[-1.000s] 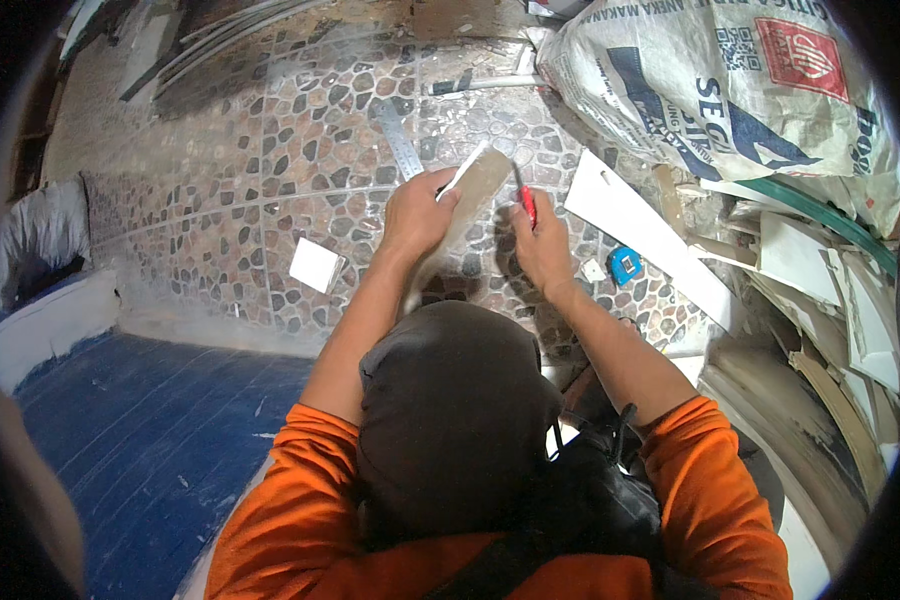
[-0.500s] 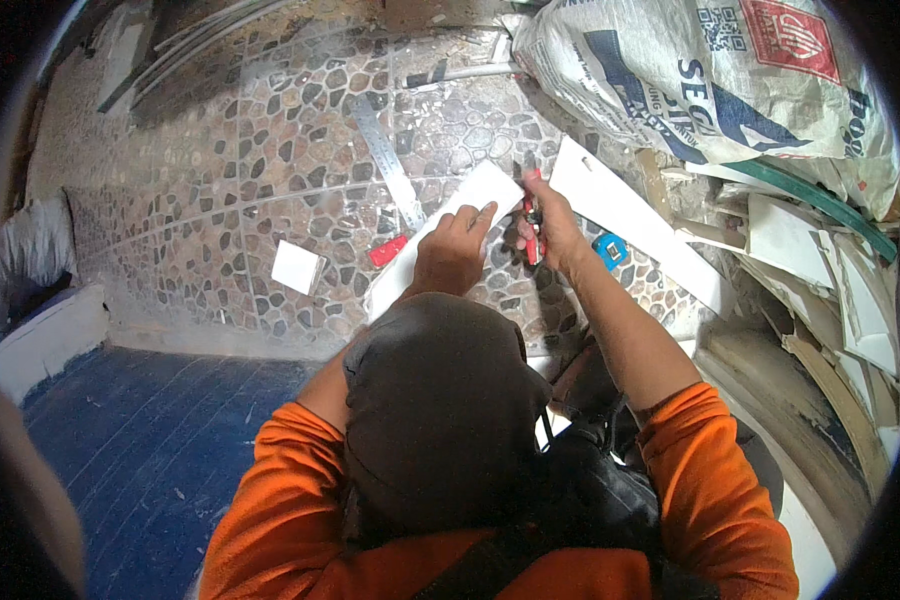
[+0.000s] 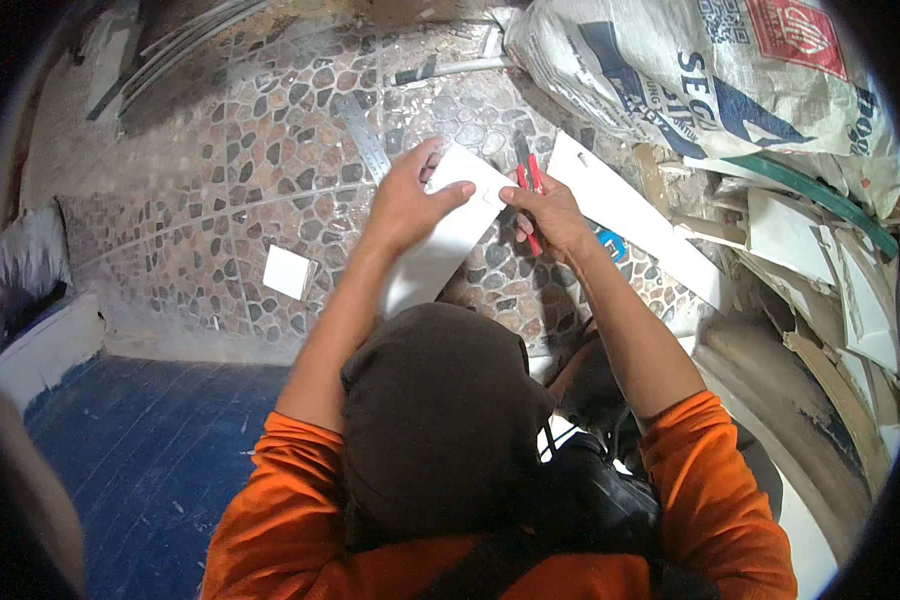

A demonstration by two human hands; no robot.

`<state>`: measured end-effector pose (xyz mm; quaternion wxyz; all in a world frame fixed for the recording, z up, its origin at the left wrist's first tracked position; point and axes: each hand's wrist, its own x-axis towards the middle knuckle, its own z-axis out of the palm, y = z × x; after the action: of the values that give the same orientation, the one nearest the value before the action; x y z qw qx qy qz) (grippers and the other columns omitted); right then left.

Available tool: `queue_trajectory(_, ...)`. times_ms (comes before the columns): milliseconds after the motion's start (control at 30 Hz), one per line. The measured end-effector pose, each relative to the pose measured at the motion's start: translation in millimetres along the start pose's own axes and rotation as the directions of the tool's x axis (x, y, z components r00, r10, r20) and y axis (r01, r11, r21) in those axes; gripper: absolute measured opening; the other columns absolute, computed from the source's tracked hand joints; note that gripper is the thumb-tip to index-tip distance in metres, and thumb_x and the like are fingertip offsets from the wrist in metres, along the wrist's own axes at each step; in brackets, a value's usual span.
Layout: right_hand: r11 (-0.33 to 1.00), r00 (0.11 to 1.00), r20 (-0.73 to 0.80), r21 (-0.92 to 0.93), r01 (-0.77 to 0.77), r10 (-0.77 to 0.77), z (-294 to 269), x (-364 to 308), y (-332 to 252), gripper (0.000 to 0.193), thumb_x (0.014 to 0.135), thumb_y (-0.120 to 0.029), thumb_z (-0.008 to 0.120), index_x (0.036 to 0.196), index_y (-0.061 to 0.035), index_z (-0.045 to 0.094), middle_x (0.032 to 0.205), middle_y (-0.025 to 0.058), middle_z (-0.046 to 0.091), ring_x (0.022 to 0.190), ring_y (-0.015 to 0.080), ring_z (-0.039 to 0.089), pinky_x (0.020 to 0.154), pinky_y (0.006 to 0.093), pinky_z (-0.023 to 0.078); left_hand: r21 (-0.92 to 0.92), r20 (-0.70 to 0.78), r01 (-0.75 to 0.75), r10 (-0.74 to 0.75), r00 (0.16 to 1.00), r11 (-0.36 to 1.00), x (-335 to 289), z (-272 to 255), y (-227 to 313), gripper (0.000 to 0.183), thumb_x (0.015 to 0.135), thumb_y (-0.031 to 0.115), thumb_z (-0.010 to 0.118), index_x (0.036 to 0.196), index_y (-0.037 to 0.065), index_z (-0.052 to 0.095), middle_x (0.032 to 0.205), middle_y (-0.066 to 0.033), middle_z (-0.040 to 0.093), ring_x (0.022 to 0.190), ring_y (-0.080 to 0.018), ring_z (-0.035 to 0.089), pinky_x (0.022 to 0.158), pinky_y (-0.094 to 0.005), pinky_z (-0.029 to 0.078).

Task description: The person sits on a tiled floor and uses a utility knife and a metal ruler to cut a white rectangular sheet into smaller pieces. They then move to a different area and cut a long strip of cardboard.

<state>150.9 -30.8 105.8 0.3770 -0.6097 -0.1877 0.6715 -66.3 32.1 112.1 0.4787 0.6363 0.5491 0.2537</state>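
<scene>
A long white panel (image 3: 435,240) is raised over the pebble-patterned floor, tilted and reaching back toward me. My left hand (image 3: 410,200) grips its far left edge, with the thumb on the top face and the fingers curled underneath. In my right hand (image 3: 553,215) is a red-handled tool (image 3: 534,172) with a dark tip; its exact kind is unclear. The right thumb touches the panel's right corner, near a small mark. Beyond the left hand lies a steel ruler (image 3: 363,140), partly covered. A blue tape measure (image 3: 611,245) sits beside my right wrist.
Another white panel (image 3: 635,218) with a small slot lies to the right. A small white square piece (image 3: 286,271) rests at left. A large woven sack (image 3: 690,80) and a heap of offcuts (image 3: 830,270) stand at right. Grey tubes (image 3: 185,45) lie far left; a blue surface (image 3: 160,430) is near left.
My left hand has shifted left and turned, from lying on the panel to gripping its edge. The panel has come up and rotated. My right thumb now meets its corner. A red object on the floor is now hidden.
</scene>
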Motion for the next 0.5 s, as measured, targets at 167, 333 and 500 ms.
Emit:
queue_trajectory(167, 0.956, 0.961, 0.130, -0.133, 0.262, -0.245, 28, -25, -83, 0.028, 0.090, -0.016, 0.078, 0.112, -0.0035, 0.064, 0.073, -0.0004, 0.060, 0.053, 0.0069, 0.053, 0.048, 0.0245, 0.048, 0.090, 0.230, -0.004, -0.017, 0.973, 0.996, 17, -97, 114, 0.053, 0.078, 0.024, 0.087, 0.127, 0.010, 0.071, 0.108, -0.0145, 0.072, 0.091, -0.0220, 0.068, 0.083, -0.0366, 0.055)
queue_trajectory(333, 0.928, 0.927, 0.275, -0.201, 0.314, -0.254, 59, -53, -135, 0.024, 0.090, -0.016, 0.077, 0.108, -0.0032, 0.069, 0.079, -0.0006, 0.065, 0.057, 0.0046, 0.053, 0.049, 0.0225, 0.045, 0.034, 0.279, -0.213, 0.195, 0.940, 0.976, 14, -114, 126, 0.024, 0.086, 0.017, 0.080, 0.108, 0.007, 0.079, 0.098, -0.0085, 0.075, 0.090, -0.0180, 0.069, 0.081, -0.0341, 0.054)
queue_trajectory(500, 0.976, 0.933, 0.298, -0.019, 0.216, -0.201, 60, -46, -129, 0.027, 0.091, -0.019, 0.078, 0.109, -0.0017, 0.068, 0.071, -0.0013, 0.061, 0.050, 0.0063, 0.052, 0.046, 0.0233, 0.045, -0.021, 0.320, -0.142, 0.141, 0.937, 0.990, 23, -116, 117, 0.024, 0.086, 0.019, 0.079, 0.108, 0.007, 0.079, 0.100, -0.0073, 0.075, 0.091, -0.0183, 0.069, 0.083, -0.0344, 0.054)
